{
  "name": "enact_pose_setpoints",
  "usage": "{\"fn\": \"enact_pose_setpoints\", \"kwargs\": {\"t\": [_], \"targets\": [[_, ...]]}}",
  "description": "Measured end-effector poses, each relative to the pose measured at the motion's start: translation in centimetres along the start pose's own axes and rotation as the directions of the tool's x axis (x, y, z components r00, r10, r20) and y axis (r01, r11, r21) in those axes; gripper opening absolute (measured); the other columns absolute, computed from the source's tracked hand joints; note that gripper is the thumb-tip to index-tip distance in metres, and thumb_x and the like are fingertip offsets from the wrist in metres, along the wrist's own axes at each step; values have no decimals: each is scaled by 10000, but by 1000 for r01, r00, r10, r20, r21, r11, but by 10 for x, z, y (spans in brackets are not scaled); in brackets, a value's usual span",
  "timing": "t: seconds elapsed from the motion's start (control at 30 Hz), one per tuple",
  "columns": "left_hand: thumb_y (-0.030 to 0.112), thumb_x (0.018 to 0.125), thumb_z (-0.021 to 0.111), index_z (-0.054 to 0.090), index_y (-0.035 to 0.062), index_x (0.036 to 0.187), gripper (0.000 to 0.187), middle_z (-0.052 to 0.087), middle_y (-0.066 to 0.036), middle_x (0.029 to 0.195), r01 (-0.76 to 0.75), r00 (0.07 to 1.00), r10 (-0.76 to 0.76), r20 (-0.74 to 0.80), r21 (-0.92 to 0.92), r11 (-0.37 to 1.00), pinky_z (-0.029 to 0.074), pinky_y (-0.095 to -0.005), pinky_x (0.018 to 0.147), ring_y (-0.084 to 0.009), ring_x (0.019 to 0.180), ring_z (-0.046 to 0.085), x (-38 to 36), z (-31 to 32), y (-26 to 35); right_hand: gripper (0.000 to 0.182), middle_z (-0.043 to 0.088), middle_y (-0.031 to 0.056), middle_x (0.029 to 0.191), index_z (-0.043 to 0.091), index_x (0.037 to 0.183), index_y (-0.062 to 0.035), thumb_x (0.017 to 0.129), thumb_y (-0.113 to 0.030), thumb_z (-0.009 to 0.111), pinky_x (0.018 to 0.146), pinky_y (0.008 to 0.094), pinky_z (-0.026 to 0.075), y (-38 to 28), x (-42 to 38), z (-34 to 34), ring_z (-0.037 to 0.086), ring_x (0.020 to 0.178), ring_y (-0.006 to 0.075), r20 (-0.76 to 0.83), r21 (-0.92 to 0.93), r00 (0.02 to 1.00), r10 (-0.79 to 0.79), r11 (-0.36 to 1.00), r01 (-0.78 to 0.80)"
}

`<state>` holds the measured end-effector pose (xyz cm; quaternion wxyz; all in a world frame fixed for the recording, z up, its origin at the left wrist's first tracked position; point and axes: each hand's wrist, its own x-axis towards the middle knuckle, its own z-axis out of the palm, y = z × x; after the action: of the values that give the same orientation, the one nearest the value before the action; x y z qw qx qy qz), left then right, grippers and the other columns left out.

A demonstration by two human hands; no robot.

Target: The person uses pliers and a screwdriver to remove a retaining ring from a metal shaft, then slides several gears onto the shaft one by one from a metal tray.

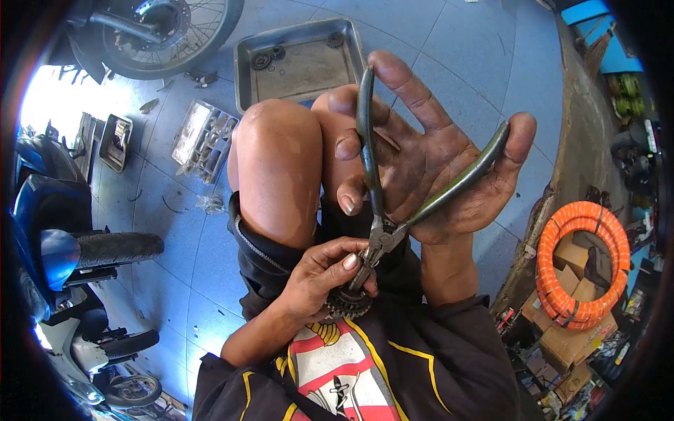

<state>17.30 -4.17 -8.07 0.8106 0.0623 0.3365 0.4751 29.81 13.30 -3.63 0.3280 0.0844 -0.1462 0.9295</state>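
A pair of pliers [380, 242] with dark green handles stands in front of my body, handles spread wide. My right hand [439, 168], palm facing up and smeared with grease, has its fingers about one handle and its thumb against the tip of the other. The pliers' jaws point down at a toothed metal gear [349, 303] on a shaft. My left hand [324, 274] grips this gear assembly close to my lap, thumb right beside the jaws. Part of the gear is hidden behind the left hand and the pliers.
A metal tray [242, 70] with several small gears lies on the tiled floor beyond my knees. Left of it sits a plastic parts box [203, 140]. Motorcycle wheels [119, 247] line the left side. At right, a coiled orange hose [547, 274] rests on cardboard boxes [579, 344].
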Motion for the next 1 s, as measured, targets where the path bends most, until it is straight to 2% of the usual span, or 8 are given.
{"fn": "enact_pose_setpoints", "kwargs": {"t": [0.23,0.3,0.33,0.43,0.5,0.6,0.93,1.0], "targets": [[330,936,638,571,-1,1163,407,675,-135,818,-14,1000,14,14,23,1000,549,-346,753,-234,779,681,1,0,-1,1164,236,310,1513,90,1524,37,802,-816,413,987,627,410,-3,2,-6,423,1289,430,36,22,999,-36,999,35],[313,947,628,578,4,1151,373,675,-132,817,-23,1000,23,17,28,999,549,-345,754,-230,780,681,1,1,1,1135,73,368,1523,-101,1506,41,865,-680,498,1046,641,367,-8,1,-7,291,1373,515,84,101,996,-8,995,-1],[313,947,628,578,4,1151,373,675,-132,817,-23,1000,22,17,28,999,549,-345,754,-230,780,681,1,1,0,1135,73,368,1523,-101,1506,41,865,-680,498,1046,641,367,-9,1,-6,291,1373,515,84,101,996,-8,995,0],[309,957,615,580,6,1139,355,677,-128,821,-30,999,29,32,39,999,548,-343,747,-224,780,681,1,1,-1,1148,158,355,1508,-78,1505,53,856,-690,510,986,636,410,-11,2,-2,323,1357,507,40,-19,999,22,1000,-21],[315,961,610,579,7,1131,353,673,-120,816,-21,999,19,30,64,998,545,-340,743,-218,773,676,1,1,-2,1149,218,349,1491,-34,1509,59,847,-705,513,877,562,461,-12,2,-3,397,1305,473,48,-129,998,47,991,-41],[320,963,607,579,9,1124,352,666,-111,807,-23,999,20,36,64,998,542,-336,743,-210,767,670,0,2,-3,1135,255,341,1476,3,1513,61,845,-694,525,784,472,456,-11,2,-4,463,1221,423,54,-140,998,41,990,-33],[312,973,592,567,7,1114,336,658,-112,810,-30,999,27,48,82,996,543,-342,741,-208,760,667,-3,3,-3,1128,331,299,1413,45,1515,67,827,-698,509,727,432,440,-6,3,4,499,1056,363,-33,-86,999,5,996,-7],[315,971,594,570,15,1119,335,657,-117,808,-7,1000,5,23,60,998,544,-345,736,-216,754,665,-4,3,-3,990,423,261,1298,147,1489,92,878,-598,509,650,377,441,-5,5,5,502,956,284,-25,-152,999,-35,988,31]]}}
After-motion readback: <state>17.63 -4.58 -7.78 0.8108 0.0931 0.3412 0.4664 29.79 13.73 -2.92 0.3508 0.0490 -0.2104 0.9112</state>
